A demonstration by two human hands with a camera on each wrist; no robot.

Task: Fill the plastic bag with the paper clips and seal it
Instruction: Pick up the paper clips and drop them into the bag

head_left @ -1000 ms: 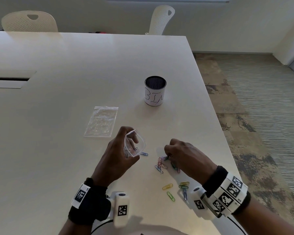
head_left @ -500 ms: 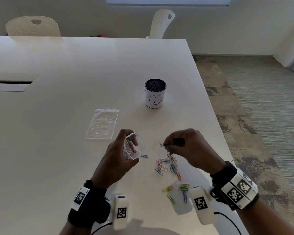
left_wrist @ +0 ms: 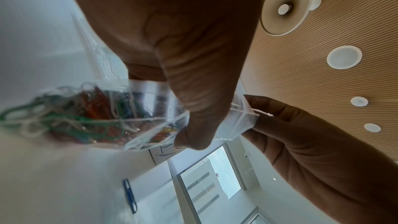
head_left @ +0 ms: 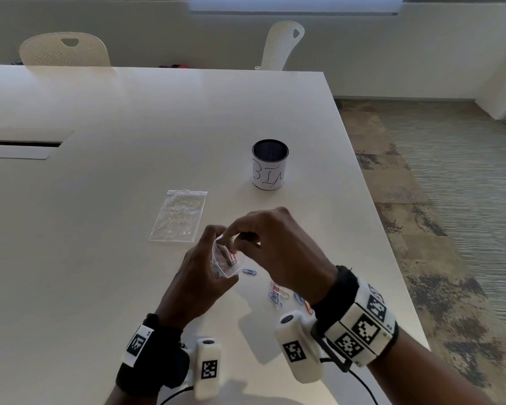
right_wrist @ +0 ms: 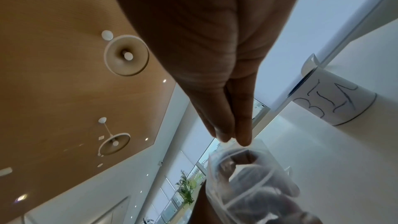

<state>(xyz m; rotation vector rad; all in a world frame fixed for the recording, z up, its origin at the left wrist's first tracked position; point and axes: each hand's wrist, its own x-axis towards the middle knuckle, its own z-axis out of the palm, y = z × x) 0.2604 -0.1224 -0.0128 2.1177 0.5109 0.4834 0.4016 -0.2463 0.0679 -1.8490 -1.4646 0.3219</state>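
Note:
My left hand [head_left: 208, 258] grips a small clear plastic bag [head_left: 227, 263] just above the table and holds its mouth open. Several coloured paper clips [left_wrist: 86, 108] lie bunched inside the bag [left_wrist: 150, 101]. My right hand [head_left: 235, 233] is at the bag's mouth, thumb and forefinger pressed together. A red and a dark clip show just under them. In the right wrist view no clip shows between the fingertips [right_wrist: 243, 140], which touch the bag's rim [right_wrist: 258, 144]. Loose clips [head_left: 278, 293] lie on the table under my right wrist. A blue clip [head_left: 249, 271] lies beside the bag.
A second clear bag [head_left: 178, 215] lies flat on the table [head_left: 100, 258], left of and beyond my hands. A black mesh cup labelled BIN [head_left: 270, 164] stands farther back. The table's right edge [head_left: 392, 258] runs close to my right arm. Two chairs stand at the far side.
My right hand lifted clips from the pile and carried them left to the bag's mouth. My left hand has kept the bag in place.

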